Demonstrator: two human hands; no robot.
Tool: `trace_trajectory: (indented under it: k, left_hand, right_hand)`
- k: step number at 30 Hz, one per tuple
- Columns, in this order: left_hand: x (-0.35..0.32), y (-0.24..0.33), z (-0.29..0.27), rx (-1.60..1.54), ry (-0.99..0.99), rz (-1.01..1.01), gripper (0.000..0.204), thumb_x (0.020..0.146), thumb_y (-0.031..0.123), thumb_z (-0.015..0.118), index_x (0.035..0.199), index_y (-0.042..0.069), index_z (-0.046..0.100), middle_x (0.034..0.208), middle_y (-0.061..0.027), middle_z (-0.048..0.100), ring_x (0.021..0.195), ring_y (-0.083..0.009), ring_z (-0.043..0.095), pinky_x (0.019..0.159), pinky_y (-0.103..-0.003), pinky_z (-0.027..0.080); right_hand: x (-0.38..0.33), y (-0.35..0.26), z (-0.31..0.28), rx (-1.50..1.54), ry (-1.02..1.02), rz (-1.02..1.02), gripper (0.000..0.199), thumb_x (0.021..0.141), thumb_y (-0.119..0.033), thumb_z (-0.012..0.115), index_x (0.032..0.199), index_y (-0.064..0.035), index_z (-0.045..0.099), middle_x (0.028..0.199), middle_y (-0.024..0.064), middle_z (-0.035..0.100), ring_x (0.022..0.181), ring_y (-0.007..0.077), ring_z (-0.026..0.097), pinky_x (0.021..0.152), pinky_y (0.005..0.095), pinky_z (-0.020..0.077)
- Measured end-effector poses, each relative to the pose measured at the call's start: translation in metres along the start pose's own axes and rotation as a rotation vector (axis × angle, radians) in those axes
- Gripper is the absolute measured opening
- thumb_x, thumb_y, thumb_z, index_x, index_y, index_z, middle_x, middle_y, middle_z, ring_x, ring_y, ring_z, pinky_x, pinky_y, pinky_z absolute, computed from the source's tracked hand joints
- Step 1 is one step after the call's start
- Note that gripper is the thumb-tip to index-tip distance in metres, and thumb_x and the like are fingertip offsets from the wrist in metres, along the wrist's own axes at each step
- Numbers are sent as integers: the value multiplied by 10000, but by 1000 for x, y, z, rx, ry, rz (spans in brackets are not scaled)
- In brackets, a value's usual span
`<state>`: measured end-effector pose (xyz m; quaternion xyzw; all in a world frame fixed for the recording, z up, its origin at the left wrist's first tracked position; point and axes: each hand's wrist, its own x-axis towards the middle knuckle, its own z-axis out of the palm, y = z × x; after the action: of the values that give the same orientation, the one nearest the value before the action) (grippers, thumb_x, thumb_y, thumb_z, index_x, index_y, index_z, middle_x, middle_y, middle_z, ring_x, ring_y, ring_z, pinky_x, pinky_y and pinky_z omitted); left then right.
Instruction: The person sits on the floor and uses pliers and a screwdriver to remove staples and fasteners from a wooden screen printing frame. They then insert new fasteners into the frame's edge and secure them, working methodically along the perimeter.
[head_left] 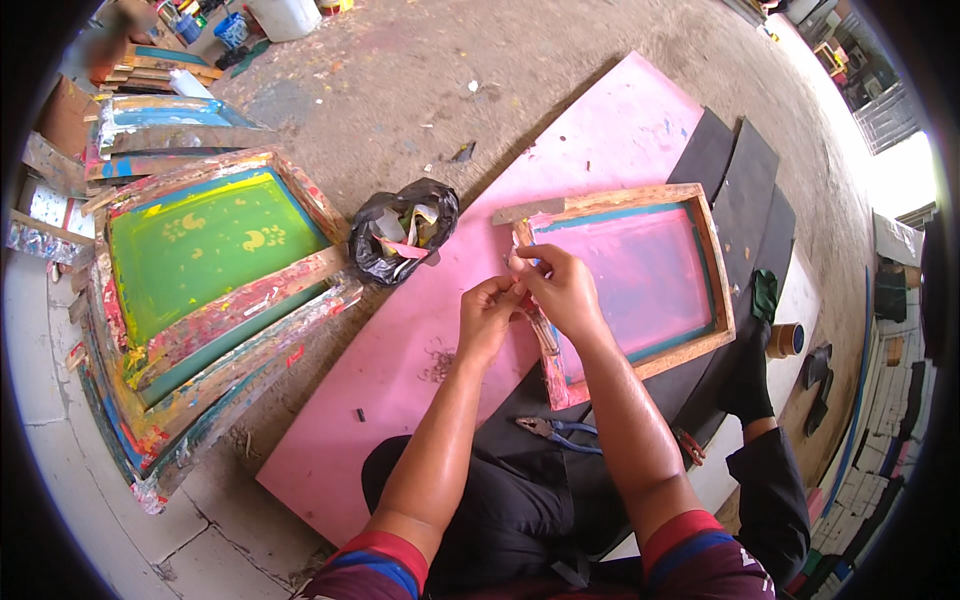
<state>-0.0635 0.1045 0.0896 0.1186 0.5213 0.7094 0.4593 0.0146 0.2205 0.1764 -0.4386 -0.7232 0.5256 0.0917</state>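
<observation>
A wooden screen-printing frame [718, 262] with pink-stained mesh and a teal border lies in front of me, across a pink board [390, 400] and dark sheets. Over its left rail, which is smeared with paint, my two hands meet. My left hand [487, 316] is closed in a pinch at the rail's outer side. Close beside it, my right hand [562, 288] is closed too, with thumb and forefinger together. What the fingertips hold is too small and covered to make out. Blue-handled pliers [562, 434] rest below the frame, between my forearms.
A black plastic bag [366, 250] of scraps stands left of the frame. Farther left, paint-covered screens [210, 250] are stacked. Dark sheets [752, 165] lie under the frame's right side. A red-handled tool [691, 447], my foot [748, 380] and a small tin [786, 341] are at right.
</observation>
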Motion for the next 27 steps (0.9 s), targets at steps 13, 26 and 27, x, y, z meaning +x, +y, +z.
trace_trajectory:
  k: [13,26,27]
  left_hand:
    - [9,-14,-23,-111,523,56,207,1029,163,672,1151,-4,685,1034,-74,712,872,-160,691,747,-347,558]
    - [18,-42,-36,-154,416,-23,295,1084,225,586,1307,31,609,1073,-84,684,935,-210,699,810,-391,568]
    - [17,-36,-33,-134,431,-21,313,1093,246,573,1323,35,605,1096,-77,681,978,-196,692,835,-379,559]
  right_hand:
    - [51,-42,118,3,46,-555,139,969,-96,674,1009,-5,772,931,265,744,857,457,739,764,512,579]
    - [77,-43,144,-164,-25,-447,345,856,-3,660,1180,-28,776,953,210,776,913,378,772,828,460,613]
    - [71,-44,138,-148,-42,-432,392,854,15,646,1223,-29,769,979,213,777,928,371,773,834,456,613]
